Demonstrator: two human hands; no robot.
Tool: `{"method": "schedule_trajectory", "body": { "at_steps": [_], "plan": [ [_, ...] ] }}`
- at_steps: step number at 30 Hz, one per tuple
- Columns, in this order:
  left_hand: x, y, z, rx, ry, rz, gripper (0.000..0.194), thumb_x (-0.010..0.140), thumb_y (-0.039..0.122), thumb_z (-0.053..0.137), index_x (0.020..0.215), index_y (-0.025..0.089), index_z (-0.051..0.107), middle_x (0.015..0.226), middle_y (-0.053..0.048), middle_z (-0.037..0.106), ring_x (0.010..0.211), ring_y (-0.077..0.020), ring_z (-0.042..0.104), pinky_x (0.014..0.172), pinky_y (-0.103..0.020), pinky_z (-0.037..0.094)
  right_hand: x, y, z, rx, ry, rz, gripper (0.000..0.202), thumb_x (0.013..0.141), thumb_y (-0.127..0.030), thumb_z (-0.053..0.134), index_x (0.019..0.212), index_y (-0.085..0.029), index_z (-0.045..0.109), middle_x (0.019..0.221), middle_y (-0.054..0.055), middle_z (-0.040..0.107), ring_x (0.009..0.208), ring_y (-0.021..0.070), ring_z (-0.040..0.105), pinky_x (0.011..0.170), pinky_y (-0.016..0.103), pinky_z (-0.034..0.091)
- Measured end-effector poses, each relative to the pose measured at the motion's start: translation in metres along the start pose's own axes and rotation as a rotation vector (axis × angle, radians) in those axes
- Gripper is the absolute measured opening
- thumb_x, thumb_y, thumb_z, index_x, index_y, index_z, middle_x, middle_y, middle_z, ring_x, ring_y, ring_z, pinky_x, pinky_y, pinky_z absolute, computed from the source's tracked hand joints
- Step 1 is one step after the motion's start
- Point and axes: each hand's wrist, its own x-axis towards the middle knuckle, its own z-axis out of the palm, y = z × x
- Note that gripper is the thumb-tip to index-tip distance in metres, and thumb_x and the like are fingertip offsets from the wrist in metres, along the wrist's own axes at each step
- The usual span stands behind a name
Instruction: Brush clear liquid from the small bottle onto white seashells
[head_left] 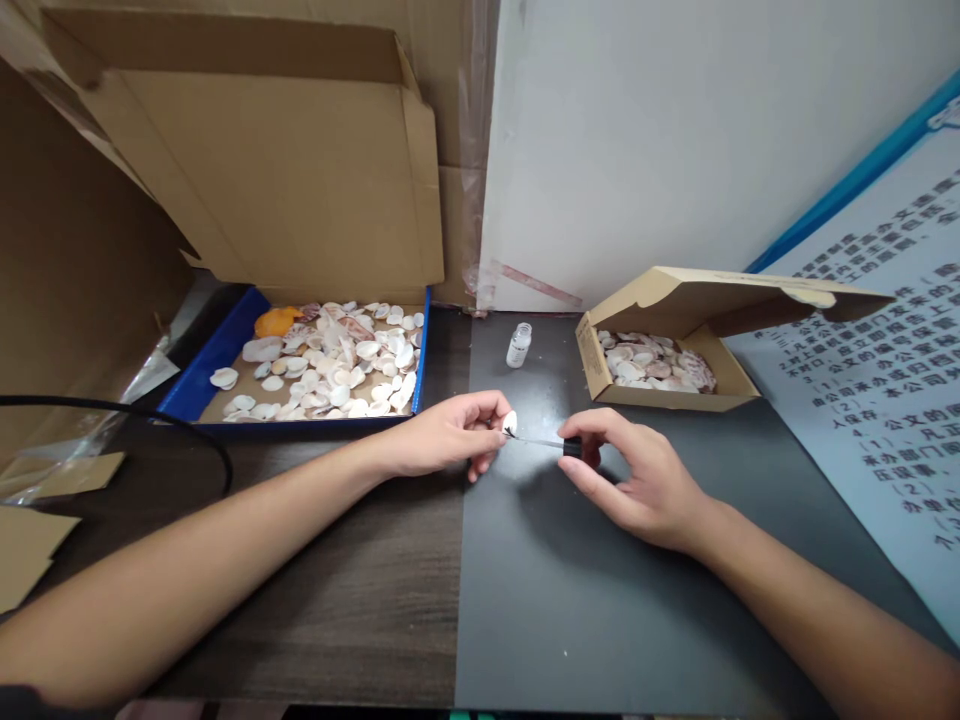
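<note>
Between the thumb and fingers of my left hand (466, 432) is a small white seashell (511, 422). My right hand (637, 475) pinches the black cap of a brush applicator (571, 447). Its thin stem points left, and the dark tip meets the shell or lies right at it; I cannot tell whether it touches. Beyond the hands, a small clear glass bottle (518, 345) with a white label stands upright with no cap on.
At the back left, a blue-sided cardboard box (422, 360) with a raised lid holds many shells. A smaller cardboard box (667, 402) with shells stands at the right, its lid tilted up. A black cable (150, 407) curves in from the left. A printed sheet (885, 350) leans at the right.
</note>
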Motion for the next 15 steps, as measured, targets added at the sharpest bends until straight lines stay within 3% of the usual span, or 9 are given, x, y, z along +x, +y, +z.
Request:
{"method": "schedule_trajectory", "body": {
  "at_steps": [3,9,15],
  "plan": [
    [0.0003,0.0005,0.0004,0.006,0.003,-0.001,0.02,0.089,0.033,0.062,0.087,0.02,0.047,0.062,0.007,0.051,0.054,-0.0087,0.05,0.051,-0.021,0.047,-0.0001,0.0005,-0.0002,-0.008,-0.001,0.008,0.013,0.094,-0.022,0.058,0.107,-0.024,0.054,0.071,-0.005,0.061,0.058,0.0096,0.061,0.058,0.019,0.049],
    [0.0002,0.0006,0.0005,0.011,0.001,-0.007,0.021,0.091,0.035,0.062,0.087,0.02,0.048,0.06,0.007,0.053,0.053,-0.0084,0.049,0.051,-0.021,0.047,0.0007,0.0,0.0008,-0.1,0.113,0.101,0.013,0.093,-0.023,0.06,0.105,-0.023,0.053,0.07,-0.005,0.058,0.057,0.0098,0.06,0.059,0.02,0.049],
    [0.0001,0.0011,0.0009,0.004,0.007,-0.004,0.021,0.089,0.035,0.063,0.087,0.02,0.048,0.061,0.007,0.052,0.054,-0.0087,0.05,0.052,-0.021,0.047,-0.0012,-0.0005,0.0004,-0.013,0.013,0.016,0.013,0.095,-0.022,0.057,0.108,-0.024,0.053,0.071,-0.005,0.061,0.058,0.0096,0.061,0.059,0.019,0.049]
  ]
}}
